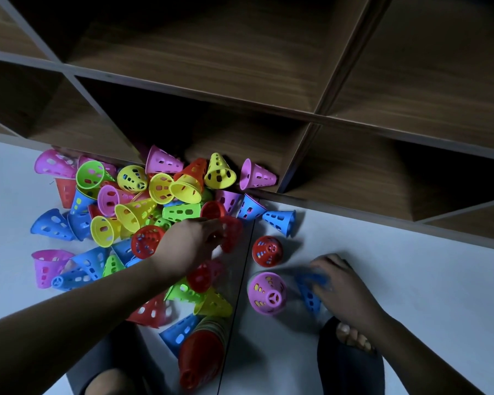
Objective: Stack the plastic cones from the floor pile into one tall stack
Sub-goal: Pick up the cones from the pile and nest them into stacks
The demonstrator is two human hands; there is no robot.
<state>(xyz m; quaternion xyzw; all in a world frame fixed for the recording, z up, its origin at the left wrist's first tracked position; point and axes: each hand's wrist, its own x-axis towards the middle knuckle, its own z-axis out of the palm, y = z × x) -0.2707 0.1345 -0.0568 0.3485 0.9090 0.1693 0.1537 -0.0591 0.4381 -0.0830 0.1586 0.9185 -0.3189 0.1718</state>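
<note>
The pile of perforated plastic cones [143, 201] in pink, yellow, green, blue and red lay scattered on the white floor [397, 280], against the foot of a brown wooden shelf unit [268, 89], and a few cones had spilled into its lowest compartment. Nearer the person, a nested stack of cones [203, 354], red on the outside, lay on its side on the floor. The left hand [191, 243] reached over the pile, its grip closed on a blurred red cone [232, 233] at the pile's right edge. The right hand [342, 280] had its grip closed around a blurred blue cone [311, 295], low over the floor. Between the hands, an upright red cone [267, 250] and an upright pink cone [267, 292] stood apart from the pile. A foot in a dark slipper [351, 340] rested just behind the right hand.
</note>
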